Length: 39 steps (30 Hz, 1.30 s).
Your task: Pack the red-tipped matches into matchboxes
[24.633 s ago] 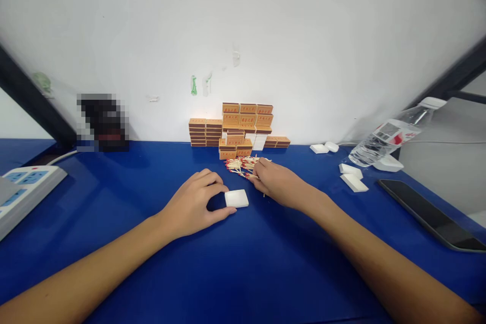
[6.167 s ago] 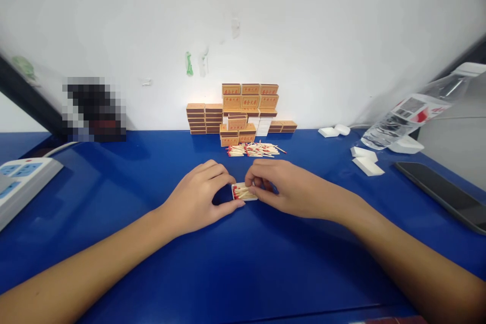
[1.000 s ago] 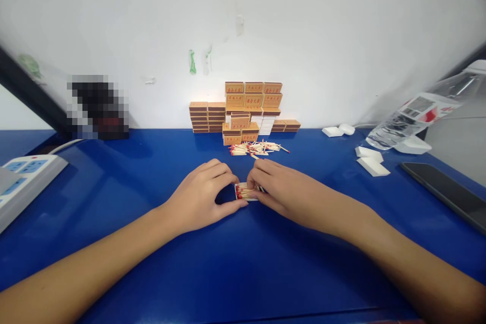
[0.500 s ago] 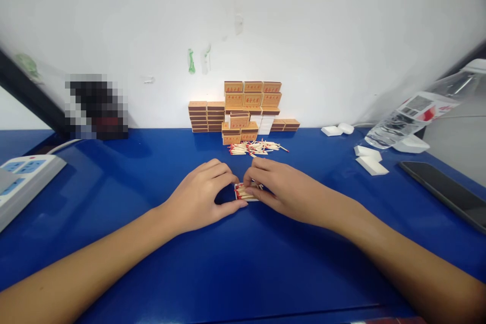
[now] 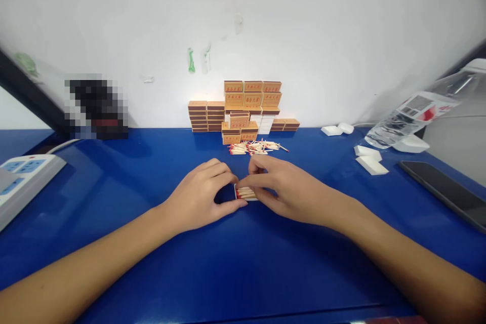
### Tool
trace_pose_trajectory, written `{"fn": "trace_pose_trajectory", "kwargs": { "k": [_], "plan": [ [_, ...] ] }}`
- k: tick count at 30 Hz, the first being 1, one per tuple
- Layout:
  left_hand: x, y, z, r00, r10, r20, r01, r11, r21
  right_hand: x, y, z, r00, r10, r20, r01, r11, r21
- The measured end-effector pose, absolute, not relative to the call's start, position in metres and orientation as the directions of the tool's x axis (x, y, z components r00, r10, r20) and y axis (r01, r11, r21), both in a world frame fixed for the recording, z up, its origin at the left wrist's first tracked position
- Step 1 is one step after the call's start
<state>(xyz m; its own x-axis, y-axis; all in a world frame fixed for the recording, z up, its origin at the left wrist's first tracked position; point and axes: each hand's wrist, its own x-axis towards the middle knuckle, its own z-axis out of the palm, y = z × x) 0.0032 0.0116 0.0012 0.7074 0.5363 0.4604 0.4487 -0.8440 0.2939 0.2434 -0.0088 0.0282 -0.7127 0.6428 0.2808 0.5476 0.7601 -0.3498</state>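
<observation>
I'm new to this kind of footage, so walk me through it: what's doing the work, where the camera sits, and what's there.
There is no machine here: a person works with two bare hands, seen by a camera worn on the head, looking forward and down. The left hand grips the left end of a small white tray holding matches. The right hand's fingers reach over it; whether they pinch a match is hidden. Beyond, on the blue table, lie loose matches before stacked matchboxes. A power strip sits left; a tilted bottle and a phone, right.
</observation>
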Motion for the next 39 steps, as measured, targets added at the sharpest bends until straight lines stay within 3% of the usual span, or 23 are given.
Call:
{"fn": "trace_pose_trajectory", "kwargs": {
  "k": [11,16,23,30,39],
  "plan": [
    [0.003,0.012,0.001,0.703,0.546,0.456,0.457,-0.838,0.299,0.252,-0.003,0.035,-0.666,0.713,0.220,0.635,0.696,-0.335],
    [0.003,0.012,0.002,0.701,0.547,0.458,0.459,-0.837,0.298,0.256,0.004,0.034,-0.490,0.851,0.191,0.808,0.525,-0.267],
    [0.005,0.008,0.007,0.703,0.565,0.432,0.447,-0.824,0.349,0.250,0.004,0.027,-0.357,0.929,0.092,0.869,0.367,-0.333],
    [0.007,0.004,0.011,0.747,0.524,0.410,0.376,-0.841,0.389,0.249,-0.002,0.021,-0.416,0.902,0.112,0.840,0.429,-0.334],
    [0.004,0.009,0.006,0.711,0.575,0.405,0.441,-0.813,0.379,0.259,0.006,0.016,-0.556,0.828,0.076,0.811,0.560,-0.169]
  ]
}}
